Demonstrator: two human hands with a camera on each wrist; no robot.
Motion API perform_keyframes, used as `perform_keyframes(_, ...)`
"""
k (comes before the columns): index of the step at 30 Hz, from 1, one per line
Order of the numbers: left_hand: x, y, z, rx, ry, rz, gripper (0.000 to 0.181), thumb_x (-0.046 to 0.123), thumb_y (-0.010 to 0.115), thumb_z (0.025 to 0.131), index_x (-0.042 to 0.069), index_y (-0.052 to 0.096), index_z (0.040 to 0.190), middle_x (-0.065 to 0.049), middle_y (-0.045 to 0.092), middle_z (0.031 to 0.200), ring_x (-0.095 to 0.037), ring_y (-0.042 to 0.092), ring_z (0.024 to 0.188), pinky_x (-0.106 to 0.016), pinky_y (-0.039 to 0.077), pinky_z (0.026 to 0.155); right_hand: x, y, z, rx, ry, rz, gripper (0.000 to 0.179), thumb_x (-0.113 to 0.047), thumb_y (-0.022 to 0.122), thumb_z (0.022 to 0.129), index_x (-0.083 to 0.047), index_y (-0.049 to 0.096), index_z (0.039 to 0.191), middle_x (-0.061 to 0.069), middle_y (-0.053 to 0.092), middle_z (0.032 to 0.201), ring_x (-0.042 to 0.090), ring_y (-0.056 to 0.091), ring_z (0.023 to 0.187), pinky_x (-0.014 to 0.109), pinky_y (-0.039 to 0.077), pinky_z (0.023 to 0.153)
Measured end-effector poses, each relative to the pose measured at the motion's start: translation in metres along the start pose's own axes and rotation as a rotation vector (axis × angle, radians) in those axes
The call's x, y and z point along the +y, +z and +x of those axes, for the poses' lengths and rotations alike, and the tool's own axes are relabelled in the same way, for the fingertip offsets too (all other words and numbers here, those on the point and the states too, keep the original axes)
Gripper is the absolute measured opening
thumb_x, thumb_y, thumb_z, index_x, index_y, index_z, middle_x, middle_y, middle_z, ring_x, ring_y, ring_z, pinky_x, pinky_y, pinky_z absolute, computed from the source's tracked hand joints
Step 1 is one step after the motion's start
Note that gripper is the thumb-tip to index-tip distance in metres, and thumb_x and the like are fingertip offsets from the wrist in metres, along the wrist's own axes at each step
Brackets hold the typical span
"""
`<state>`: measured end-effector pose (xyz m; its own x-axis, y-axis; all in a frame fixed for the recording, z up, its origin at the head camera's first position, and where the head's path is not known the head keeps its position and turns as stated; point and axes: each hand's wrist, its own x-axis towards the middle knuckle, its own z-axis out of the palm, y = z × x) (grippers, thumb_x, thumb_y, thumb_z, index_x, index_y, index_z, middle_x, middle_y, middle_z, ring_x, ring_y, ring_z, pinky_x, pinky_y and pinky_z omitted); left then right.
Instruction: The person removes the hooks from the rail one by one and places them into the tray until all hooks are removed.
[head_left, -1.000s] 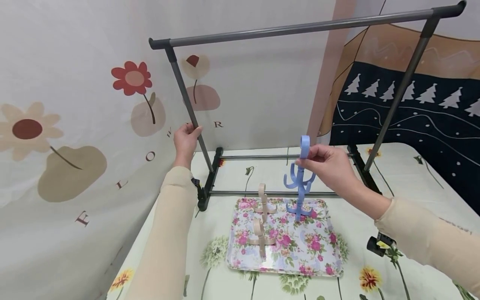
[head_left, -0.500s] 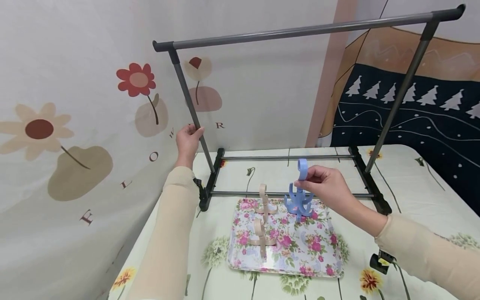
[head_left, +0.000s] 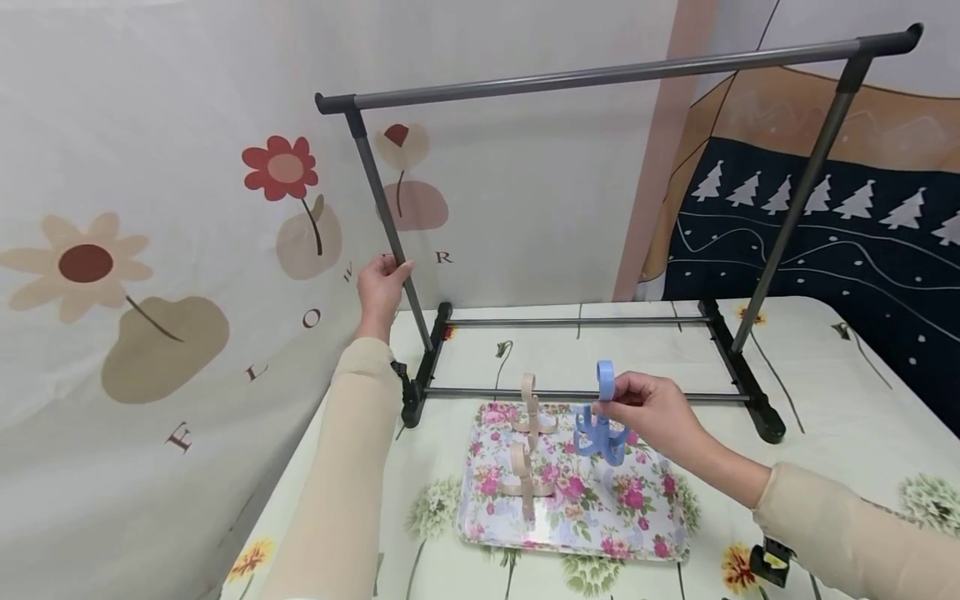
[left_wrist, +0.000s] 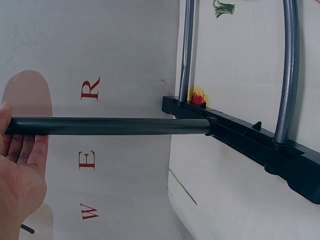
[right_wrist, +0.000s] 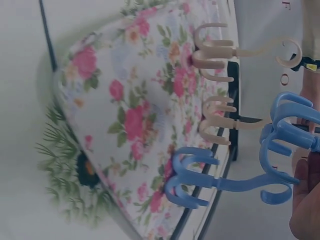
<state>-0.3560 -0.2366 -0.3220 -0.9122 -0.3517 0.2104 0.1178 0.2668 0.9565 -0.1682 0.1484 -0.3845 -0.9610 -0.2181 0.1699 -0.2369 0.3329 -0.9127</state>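
My left hand [head_left: 380,292] grips the left post [head_left: 377,187] of a dark grey clothes rack, thumb and fingers around it. My right hand [head_left: 658,414] pinches a blue multi-prong hanging hook [head_left: 606,379] near its top loop, over the back right of the floral tray [head_left: 555,540]. The right wrist view shows a second blue hook [right_wrist: 192,178] standing on the tray, apart from the held hook [right_wrist: 285,122]. In the head view the two blue hooks overlap. Two cream hooks [head_left: 531,414] stand upright on the tray's left side, one behind the other.
The rack's top bar [head_left: 600,78] runs high across the view. Its lower rail [head_left: 690,397] passes just behind the tray, between black feet [head_left: 742,379]. A printed cloth [head_left: 525,233] hangs behind. A flowered tablecloth [head_left: 817,400] covers the table.
My right hand has come down with the blue hook, from above the rack's lower rail to closer over the tray. My left hand has kept its hold on the post.
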Motion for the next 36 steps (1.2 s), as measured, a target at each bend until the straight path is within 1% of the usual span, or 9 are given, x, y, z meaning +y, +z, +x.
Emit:
perform_keyframes(5,0.0,0.0,-0.001,0.001,0.003,-0.006,0.027,0.023,0.068,0.096,0.002,0.064,0.113,-0.01,0.065,0.112,-0.023,0.055,0.109,-0.041,0.04,0.102,0.013,0.006,-0.006,-0.015,0.027,0.032,0.014,-0.016,0.077,0.088,-0.004,0.07,0.091,0.009,0.073,0.085,0.023,0.069,0.076,0.032,0.055,0.062)
perform_keyframes(10,-0.002,0.0,0.0,0.001,0.009,-0.007,0.028,0.023,0.068,0.096,0.001,0.064,0.113,-0.011,0.065,0.112,-0.024,0.055,0.109,-0.042,0.039,0.102,0.023,0.013,-0.014,-0.044,0.015,0.064,0.013,-0.013,0.076,0.088,-0.002,0.069,0.091,0.009,0.072,0.087,0.019,0.069,0.076,0.035,0.056,0.065)
perform_keyframes(12,-0.003,0.0,0.0,-0.003,0.008,-0.008,0.028,0.023,0.068,0.096,0.001,0.064,0.113,-0.011,0.065,0.112,-0.024,0.055,0.109,-0.041,0.04,0.102,0.028,0.016,-0.016,-0.049,0.029,0.075,0.013,-0.012,0.077,0.087,-0.002,0.07,0.091,0.009,0.073,0.087,0.018,0.069,0.077,0.037,0.057,0.066)
perform_keyframes(14,-0.004,0.0,0.0,-0.004,0.005,-0.008,0.028,0.023,0.068,0.096,0.002,0.064,0.113,-0.01,0.065,0.112,-0.023,0.055,0.109,-0.041,0.04,0.102,0.034,0.019,-0.018,-0.053,0.047,0.076,0.013,-0.013,0.077,0.087,-0.003,0.07,0.091,0.009,0.072,0.088,0.021,0.069,0.078,0.035,0.056,0.065)
perform_keyframes(18,-0.004,0.0,0.0,-0.003,0.007,-0.004,0.027,0.023,0.068,0.096,0.003,0.063,0.112,-0.01,0.065,0.111,-0.023,0.055,0.108,-0.041,0.04,0.102,0.043,0.023,-0.02,-0.055,0.053,0.057,0.012,-0.015,0.078,0.086,-0.005,0.07,0.089,0.007,0.07,0.087,0.022,0.067,0.076,0.032,0.054,0.063)
perform_keyframes(23,-0.002,0.002,0.0,0.003,0.012,-0.007,0.027,0.022,0.068,0.096,0.002,0.064,0.113,-0.011,0.066,0.112,-0.023,0.056,0.109,-0.04,0.04,0.102,0.049,0.026,-0.023,-0.062,0.057,0.036,0.013,-0.015,0.078,0.086,-0.005,0.07,0.088,0.005,0.071,0.085,0.021,0.067,0.075,0.028,0.052,0.061)
perform_keyframes(29,-0.002,0.0,0.001,0.002,0.004,0.01,0.026,0.024,0.068,0.096,0.003,0.064,0.111,-0.01,0.067,0.112,-0.022,0.057,0.108,-0.039,0.041,0.102,0.057,0.03,-0.027,-0.059,0.087,0.055,0.015,-0.015,0.079,0.085,-0.004,0.069,0.087,0.006,0.07,0.084,0.02,0.065,0.072,0.026,0.049,0.056)
perform_keyframes(31,-0.002,0.0,0.001,0.005,0.005,0.008,0.025,0.024,0.068,0.096,0.004,0.064,0.11,-0.009,0.067,0.111,-0.022,0.056,0.107,-0.04,0.04,0.102,0.058,0.032,-0.028,-0.059,0.084,0.06,0.016,-0.015,0.079,0.085,-0.004,0.068,0.088,0.007,0.07,0.084,0.02,0.063,0.071,0.026,0.048,0.055)
perform_keyframes(36,-0.002,0.0,-0.001,0.01,0.006,-0.002,0.025,0.024,0.068,0.096,0.004,0.064,0.11,-0.009,0.066,0.109,-0.023,0.056,0.107,-0.041,0.04,0.102,0.059,0.033,-0.03,-0.057,0.081,0.075,0.016,-0.014,0.079,0.085,-0.003,0.068,0.088,0.007,0.07,0.085,0.019,0.065,0.073,0.027,0.05,0.058)
